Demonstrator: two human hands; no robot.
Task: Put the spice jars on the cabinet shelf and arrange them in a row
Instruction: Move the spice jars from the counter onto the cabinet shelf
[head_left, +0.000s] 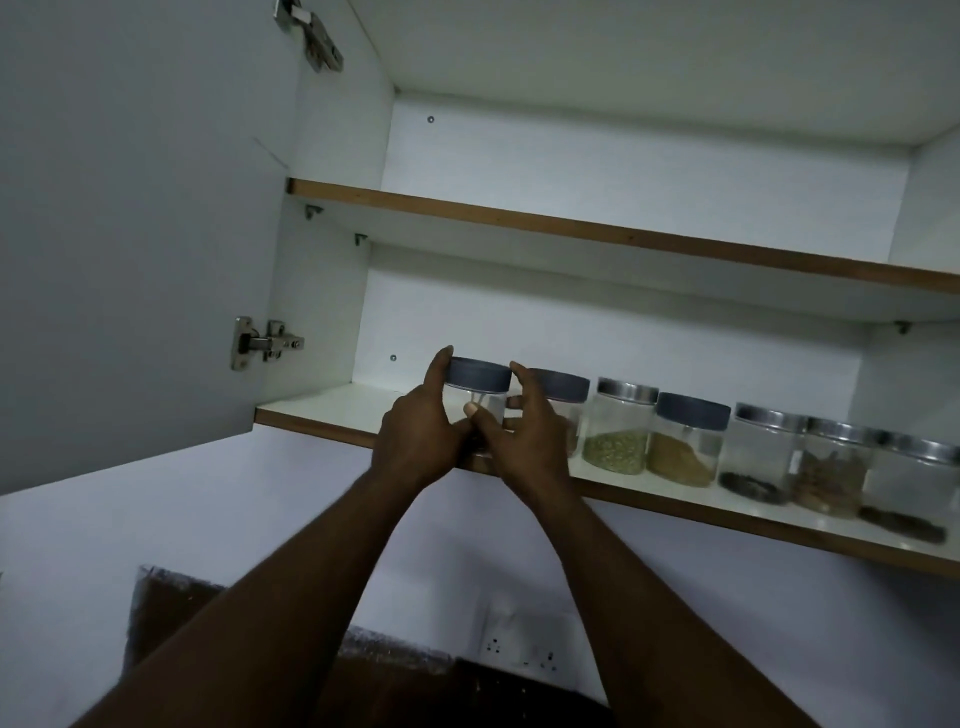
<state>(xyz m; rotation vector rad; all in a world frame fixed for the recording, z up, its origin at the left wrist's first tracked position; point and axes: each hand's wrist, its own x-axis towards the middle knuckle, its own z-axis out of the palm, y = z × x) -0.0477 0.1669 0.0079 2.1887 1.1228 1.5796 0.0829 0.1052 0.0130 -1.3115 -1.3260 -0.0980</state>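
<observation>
Fingers (439, 370) of both hands are curled about the grey-lidded jar (477, 376) at the left end of the row. The left hand (415, 441) is wrapped on its left side with the forefinger raised to the lid, and the right hand (524, 441) on its right side, the thumbs meeting across the glass front. The jar is shown upright at the front edge of the lower shelf (322, 410), just beside a second grey-lidded jar (563, 388). Whether its base is fully set down cannot be told, as it is hidden by the hands. For a clean placement, the jar is best slid back level with its neighbours, not tipped, and handled lightly so that the adjoining jar is not knocked. Beyond, five further jars (685, 447) are ranged rightward. The upper shelf (519, 214) is seen above.
</observation>
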